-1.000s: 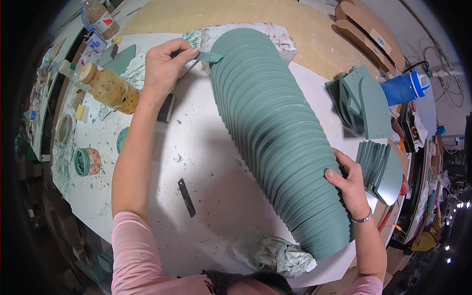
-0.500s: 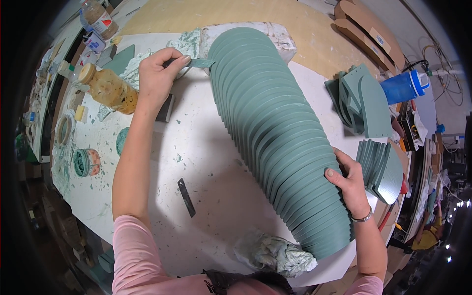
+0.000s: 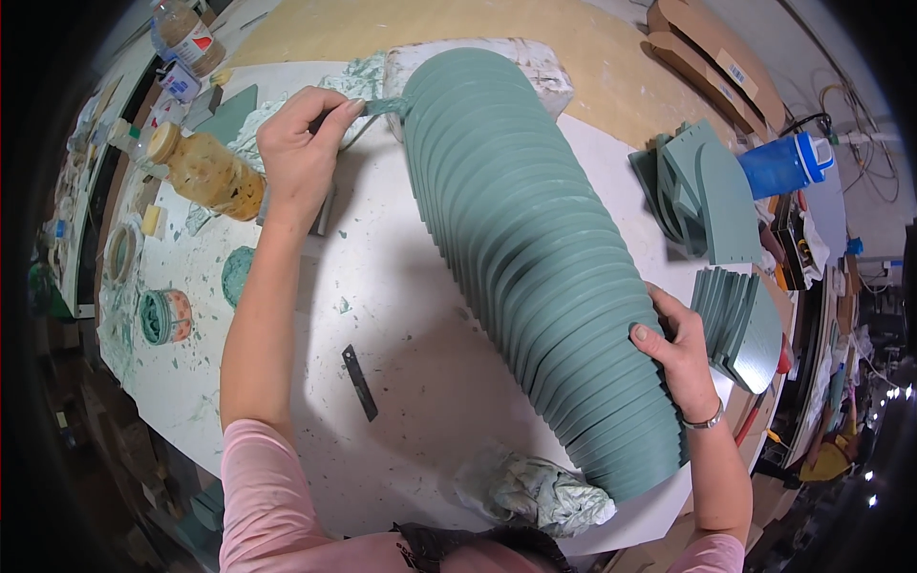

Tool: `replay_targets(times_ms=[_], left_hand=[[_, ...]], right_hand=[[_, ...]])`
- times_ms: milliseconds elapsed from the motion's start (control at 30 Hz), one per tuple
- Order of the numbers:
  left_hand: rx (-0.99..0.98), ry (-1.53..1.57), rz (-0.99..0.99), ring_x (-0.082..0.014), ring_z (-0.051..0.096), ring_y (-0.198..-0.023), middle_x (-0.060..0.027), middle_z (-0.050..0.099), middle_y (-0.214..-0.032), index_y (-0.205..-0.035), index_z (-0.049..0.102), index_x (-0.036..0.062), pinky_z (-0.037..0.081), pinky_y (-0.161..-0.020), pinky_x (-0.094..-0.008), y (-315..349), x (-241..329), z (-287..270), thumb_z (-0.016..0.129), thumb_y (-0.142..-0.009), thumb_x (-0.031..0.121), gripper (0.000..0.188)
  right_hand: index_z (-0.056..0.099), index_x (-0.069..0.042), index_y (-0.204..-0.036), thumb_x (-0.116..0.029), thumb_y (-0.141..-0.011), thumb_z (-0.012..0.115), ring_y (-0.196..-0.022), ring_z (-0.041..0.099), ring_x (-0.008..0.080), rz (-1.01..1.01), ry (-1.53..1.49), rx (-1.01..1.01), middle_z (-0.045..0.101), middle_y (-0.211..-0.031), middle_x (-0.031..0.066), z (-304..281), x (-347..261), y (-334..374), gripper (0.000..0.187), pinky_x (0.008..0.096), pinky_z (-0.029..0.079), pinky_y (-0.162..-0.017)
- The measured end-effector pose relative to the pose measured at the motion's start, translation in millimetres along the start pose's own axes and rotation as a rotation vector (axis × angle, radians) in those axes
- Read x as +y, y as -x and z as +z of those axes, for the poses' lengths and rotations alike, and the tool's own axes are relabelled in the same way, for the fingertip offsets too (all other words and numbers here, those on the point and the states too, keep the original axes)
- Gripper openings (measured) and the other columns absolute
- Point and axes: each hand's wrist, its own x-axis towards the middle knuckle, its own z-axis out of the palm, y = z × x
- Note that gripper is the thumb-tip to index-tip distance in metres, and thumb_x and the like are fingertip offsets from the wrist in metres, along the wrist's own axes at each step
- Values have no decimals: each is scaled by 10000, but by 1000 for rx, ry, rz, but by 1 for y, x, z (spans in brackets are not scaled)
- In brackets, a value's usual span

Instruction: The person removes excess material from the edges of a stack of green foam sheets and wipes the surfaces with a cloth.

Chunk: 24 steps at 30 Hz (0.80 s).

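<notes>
A long row of green curved plates (image 3: 535, 258), packed close together, runs from the far middle toward the near right. My left hand (image 3: 298, 153) pinches a thin flat strip (image 3: 384, 107) smeared with green, its tip at the far left edge of the row. Against the near right side rests my right hand (image 3: 680, 363), thumb on top and fingers curled round the plates' edges, partly hidden. The row's far end lies by a stained white block (image 3: 549, 81). A dark flat blade (image 3: 360, 384) lies on the white table (image 3: 420, 430).
At left stand a green-smeared jar (image 3: 164, 317) and an amber jar (image 3: 212, 174). A crumpled cloth (image 3: 540, 492) lies at the near edge. More green plates (image 3: 707, 191), a fanned stack (image 3: 735, 329) and a blue bottle (image 3: 781, 169) are at right.
My left hand has shifted slightly to the left with the strip, whose tip stays at the plates' edge. The right hand keeps its place on the row.
</notes>
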Motion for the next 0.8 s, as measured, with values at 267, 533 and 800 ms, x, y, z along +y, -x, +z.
replay_targets(times_ms=[267, 533, 800], left_hand=[[-156, 140, -115, -53, 474, -684, 27, 585, -731, -816, 665, -11, 379, -621, -214, 16, 33, -2, 735, -879, 58, 116], [-218, 234, -234, -31, 436, -635, 55, 543, -684, -801, 670, 4, 339, -569, -208, 39, 31, -3, 751, -870, 68, 124], [-159, 293, -264, -20, 400, -626, 70, 513, -679, -805, 661, 11, 299, -549, -207, 57, 28, -2, 740, -886, 63, 124]], right_hand=[[578, 90, -1285, -299, -815, 777, -1013, 621, 194, 7, 4, -8, 680, -1100, 138, -1, 0, -1, 642, 310, 459, -954], [545, 118, -1319, -287, -819, 786, -1042, 625, 220, 7, -3, 5, 672, -1137, 171, -2, 5, 0, 688, 325, 465, -969], [541, 118, -1327, -301, -824, 780, -1036, 626, 215, 11, 8, -3, 670, -1142, 167, 0, 2, 0, 696, 318, 466, -966]])
